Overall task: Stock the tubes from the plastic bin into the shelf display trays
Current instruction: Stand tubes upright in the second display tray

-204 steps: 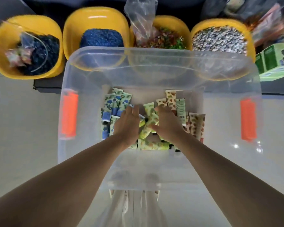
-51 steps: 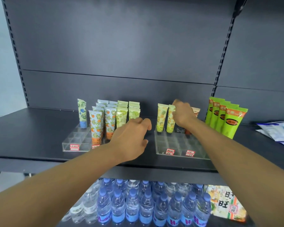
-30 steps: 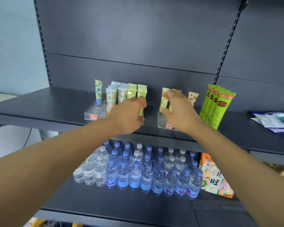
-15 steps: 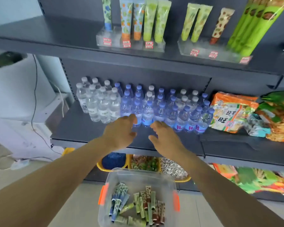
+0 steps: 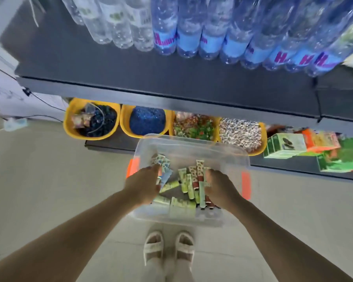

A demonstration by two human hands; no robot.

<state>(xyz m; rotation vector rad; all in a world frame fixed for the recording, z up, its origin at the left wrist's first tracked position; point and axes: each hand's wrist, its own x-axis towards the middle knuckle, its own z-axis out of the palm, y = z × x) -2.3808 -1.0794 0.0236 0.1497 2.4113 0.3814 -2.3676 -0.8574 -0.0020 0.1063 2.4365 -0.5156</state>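
Feet on the floor; left hand and right hand both reach down into the bin; fingers blurred, cannot tell if either grasps a tube; tubes lie loose in the bin bottom, many left; display trays out of view, so stocked count unknown; beyond, yellow tubs, then water bottles on the shelf; judged mid-task, more trips needed.
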